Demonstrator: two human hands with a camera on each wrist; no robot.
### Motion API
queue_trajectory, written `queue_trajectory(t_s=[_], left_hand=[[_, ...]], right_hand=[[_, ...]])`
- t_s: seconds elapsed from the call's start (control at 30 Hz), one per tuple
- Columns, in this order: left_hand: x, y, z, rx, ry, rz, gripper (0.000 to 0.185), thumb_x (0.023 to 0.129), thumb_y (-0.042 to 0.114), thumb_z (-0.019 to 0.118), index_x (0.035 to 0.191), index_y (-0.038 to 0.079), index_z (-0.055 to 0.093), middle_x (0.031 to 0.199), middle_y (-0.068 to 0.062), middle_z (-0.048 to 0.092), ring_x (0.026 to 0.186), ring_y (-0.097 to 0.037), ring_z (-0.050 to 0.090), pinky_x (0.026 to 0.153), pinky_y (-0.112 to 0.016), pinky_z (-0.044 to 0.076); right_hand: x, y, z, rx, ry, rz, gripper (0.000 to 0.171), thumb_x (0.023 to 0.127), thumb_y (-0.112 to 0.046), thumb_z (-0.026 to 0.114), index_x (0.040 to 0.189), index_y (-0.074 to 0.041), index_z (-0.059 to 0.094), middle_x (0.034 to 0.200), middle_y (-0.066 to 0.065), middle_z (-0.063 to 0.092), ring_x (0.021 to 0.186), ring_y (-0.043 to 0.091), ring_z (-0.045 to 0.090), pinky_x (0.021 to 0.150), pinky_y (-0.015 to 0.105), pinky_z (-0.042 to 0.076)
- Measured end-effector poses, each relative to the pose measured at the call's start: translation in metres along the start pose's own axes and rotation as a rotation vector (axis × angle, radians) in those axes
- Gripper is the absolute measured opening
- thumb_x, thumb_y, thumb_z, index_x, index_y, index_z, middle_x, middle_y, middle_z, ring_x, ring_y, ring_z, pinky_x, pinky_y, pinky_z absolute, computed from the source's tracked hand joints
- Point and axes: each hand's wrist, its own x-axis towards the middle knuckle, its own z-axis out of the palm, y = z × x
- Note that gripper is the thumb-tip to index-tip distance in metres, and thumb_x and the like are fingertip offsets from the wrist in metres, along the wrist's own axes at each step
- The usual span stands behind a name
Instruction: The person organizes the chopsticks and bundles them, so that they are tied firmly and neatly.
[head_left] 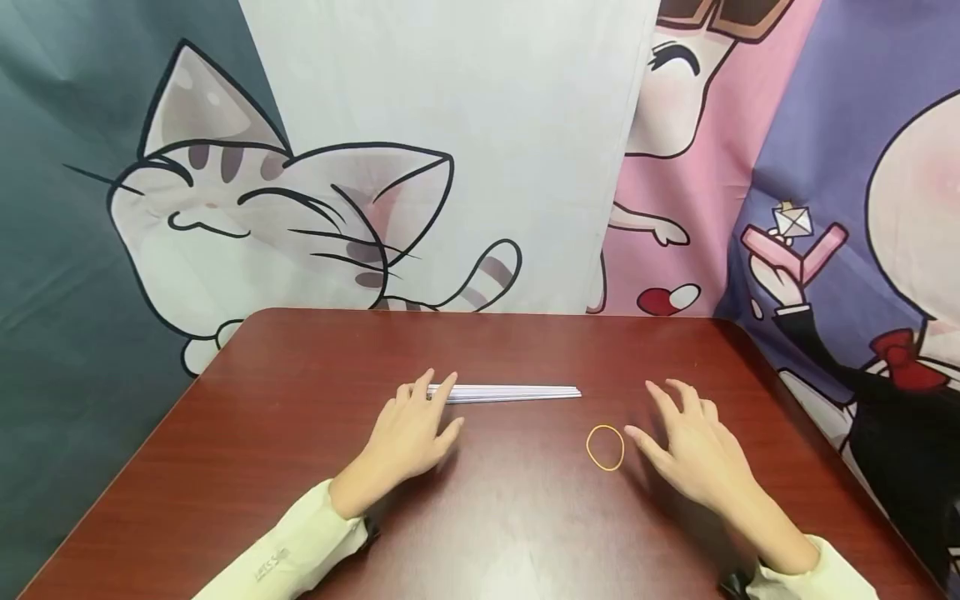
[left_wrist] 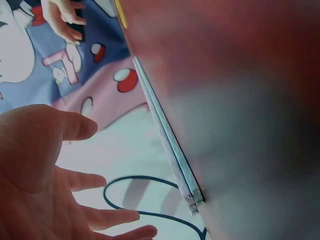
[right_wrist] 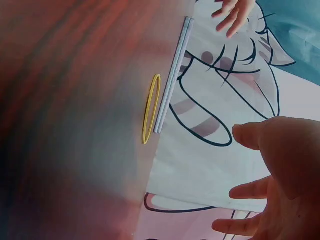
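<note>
Head view shows a bundle of thin white plastic sticks (head_left: 510,392) lying flat on the reddish-brown wooden table (head_left: 300,467), a little beyond the middle of the top. Its long axis runs left to right, parallel to the person's chest, one end pointing toward the left hand (head_left: 415,433) and the other toward the right side of the table. The left hand is the nearer of the two: its fingertips (head_left: 442,387) rest at or just over the bundle's left end, fingers straight and spread, gripping nothing. From that hand the sticks stretch away to the right.

Just nearer the person than the bundle's right end, and apart from it, a thin yellow rubber band (head_left: 605,447) lies flat as an open loop. The right hand (head_left: 693,450) sits just to the right of the band, palm down and fingers relaxed and splayed, holding nothing; its thumb comes near the loop, but I cannot tell whether it touches. The sticks lie ahead and to the left of this hand, beyond the band.

Both wrists wear pale cream sleeves (head_left: 292,554). Behind the table hangs a cloth backdrop printed with a cartoon cat (head_left: 247,217) and other cartoon figures on pink and purple.
</note>
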Motion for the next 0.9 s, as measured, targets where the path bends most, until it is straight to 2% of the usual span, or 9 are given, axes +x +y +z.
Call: queue_trajectory(t_s=[0.17,0.47,0.7,0.8,0.9], left_hand=[[0.024,-0.008,0.007,0.031,-0.036,0.030,0.064,0.091,0.044,0.062,0.147,0.016,0.046,0.143,-0.021,0.047,0.116,-0.045,0.054,0.087,-0.054,0.049],[0.063,-0.016,0.027,0.111,-0.216,0.104,0.079,0.086,0.049,0.067,0.151,0.014,0.038,0.144,-0.014,0.046,0.122,-0.035,0.050,0.093,-0.050,0.044],[0.072,-0.013,0.039,0.131,-0.294,0.092,0.080,0.090,0.054,0.061,0.153,0.011,0.037,0.141,-0.013,0.048,0.122,-0.032,0.052,0.094,-0.048,0.044],[0.072,-0.011,0.038,0.166,-0.310,0.093,0.074,0.091,0.051,0.062,0.150,0.011,0.041,0.137,-0.013,0.050,0.120,-0.031,0.053,0.092,-0.047,0.046],[0.074,-0.012,0.035,0.200,-0.306,0.101,0.062,0.090,0.045,0.065,0.139,0.011,0.051,0.128,-0.013,0.053,0.115,-0.031,0.054,0.087,-0.046,0.048]], right_hand=[[0.007,-0.005,0.007,0.020,-0.016,-0.007,0.064,0.087,-0.046,0.070,0.137,-0.011,0.052,0.134,0.021,0.046,0.106,0.048,0.052,0.058,0.058,0.049],[0.004,-0.007,0.016,0.033,-0.059,-0.004,0.060,0.087,-0.044,0.070,0.134,-0.010,0.055,0.133,0.022,0.047,0.105,0.047,0.055,0.057,0.056,0.050],[0.002,-0.005,0.016,0.039,-0.060,-0.004,0.060,0.087,-0.044,0.071,0.134,-0.009,0.056,0.133,0.021,0.047,0.103,0.045,0.055,0.060,0.055,0.050],[0.003,-0.003,0.017,0.041,-0.057,-0.011,0.059,0.086,-0.042,0.072,0.133,-0.010,0.056,0.133,0.020,0.047,0.103,0.044,0.055,0.059,0.055,0.050],[0.005,-0.003,0.019,0.047,-0.058,-0.017,0.060,0.086,-0.043,0.072,0.134,-0.010,0.056,0.133,0.020,0.047,0.104,0.044,0.055,0.060,0.056,0.050]])
